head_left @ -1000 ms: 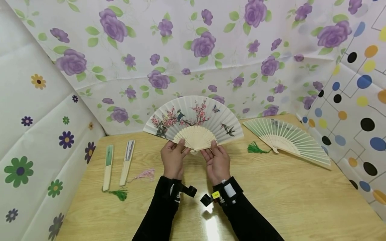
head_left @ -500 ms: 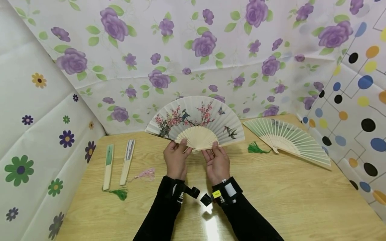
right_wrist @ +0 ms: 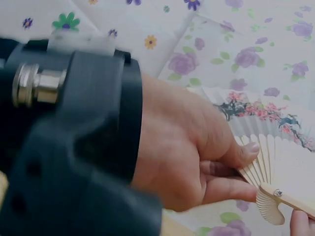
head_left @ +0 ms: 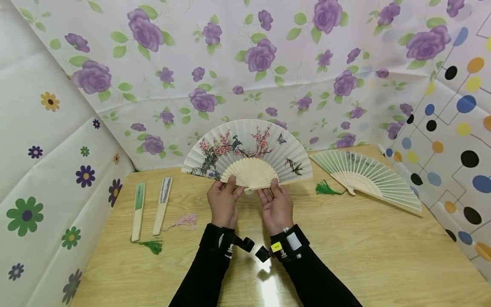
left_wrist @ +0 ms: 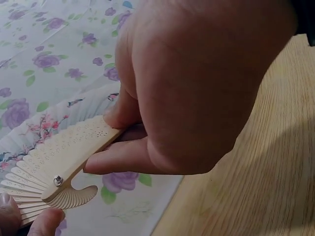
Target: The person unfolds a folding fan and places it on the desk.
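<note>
Head view — both hands (head_left: 249,202) pinch the spread fan (head_left: 247,150) upright.

A staged recording booth is suggested: a wooden surface (head_left: 345,256) is enclosed by patterned cloth backdrops (head_left: 268,64).

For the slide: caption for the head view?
Both hands hold an open painted fan upright above the table.

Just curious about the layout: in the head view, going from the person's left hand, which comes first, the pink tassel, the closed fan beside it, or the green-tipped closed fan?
1. Pink tassel, just left of the left hand.
2. White-tipped closed fan, further left.
3. Green-tipped closed fan, leftmost.
</note>
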`<state>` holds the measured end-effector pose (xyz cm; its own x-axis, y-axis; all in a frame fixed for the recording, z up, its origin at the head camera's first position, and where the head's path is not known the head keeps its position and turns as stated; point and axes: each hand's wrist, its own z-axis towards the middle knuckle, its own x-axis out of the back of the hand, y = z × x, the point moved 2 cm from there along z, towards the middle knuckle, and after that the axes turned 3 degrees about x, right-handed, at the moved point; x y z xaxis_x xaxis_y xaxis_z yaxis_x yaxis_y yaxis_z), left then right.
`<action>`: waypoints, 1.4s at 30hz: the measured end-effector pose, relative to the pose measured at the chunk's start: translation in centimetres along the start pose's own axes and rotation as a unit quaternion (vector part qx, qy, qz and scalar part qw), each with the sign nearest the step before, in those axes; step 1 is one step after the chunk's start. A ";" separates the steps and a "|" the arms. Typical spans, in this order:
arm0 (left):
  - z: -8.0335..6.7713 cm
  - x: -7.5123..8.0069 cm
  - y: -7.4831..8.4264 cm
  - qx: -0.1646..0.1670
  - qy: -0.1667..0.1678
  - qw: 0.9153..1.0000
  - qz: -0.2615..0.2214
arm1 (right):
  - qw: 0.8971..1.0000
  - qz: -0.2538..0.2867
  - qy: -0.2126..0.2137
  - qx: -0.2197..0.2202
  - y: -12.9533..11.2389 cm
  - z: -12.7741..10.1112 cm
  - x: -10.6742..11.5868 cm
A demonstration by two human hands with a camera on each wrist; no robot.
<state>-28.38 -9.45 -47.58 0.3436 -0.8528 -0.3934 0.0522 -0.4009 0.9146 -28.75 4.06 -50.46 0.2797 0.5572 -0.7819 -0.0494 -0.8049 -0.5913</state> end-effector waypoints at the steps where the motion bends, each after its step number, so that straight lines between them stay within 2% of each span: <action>1: -0.1 0.0 0.0 0.000 -0.001 1.000 -0.001 | 1.000 -0.007 -0.001 0.003 -0.1 0.0 0.0; 6: -0.3 0.1 -0.2 0.000 -0.006 1.000 -0.011 | 0.999 -0.030 -0.004 0.016 -0.6 -0.1 0.2; 13: -0.9 -0.5 -0.3 -0.003 -0.019 1.000 -0.025 | 1.000 -0.002 0.008 -0.008 -0.8 -0.2 0.7; 17: -1.0 -0.9 -0.5 -0.007 -0.015 0.999 -0.037 | 0.999 0.027 0.020 -0.037 -0.9 -0.5 0.7; 21: -1.1 -1.0 -1.0 -0.009 -0.009 0.999 -0.040 | 0.998 0.035 0.032 -0.037 -1.2 -1.1 0.8; 26: -1.1 -0.8 -2.5 0.019 -0.008 0.999 -0.040 | 0.998 0.025 0.046 -0.027 -1.5 -1.9 2.2; 31: -0.3 -1.5 -4.4 0.079 -0.029 0.996 -0.039 | 0.996 0.022 0.074 -0.034 -2.5 -2.5 4.6; 33: 0.0 -2.0 -5.2 0.104 -0.043 0.993 -0.021 | 0.995 0.020 0.085 -0.044 -3.0 -2.9 5.8; 36: 0.0 -2.6 -6.5 0.130 -0.063 0.989 0.031 | 0.993 0.001 0.096 -0.064 -3.9 -3.9 8.0; 42: -1.6 -3.4 -7.3 0.137 -0.108 0.976 0.131 | 0.991 -0.069 0.079 -0.086 -6.5 -5.9 11.4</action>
<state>-28.47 -3.08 -52.76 0.1035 -0.9768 -0.1877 -0.2729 -0.2093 0.9390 -19.55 14.41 -54.38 0.4191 0.6361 -0.6479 0.1606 -0.7542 -0.6367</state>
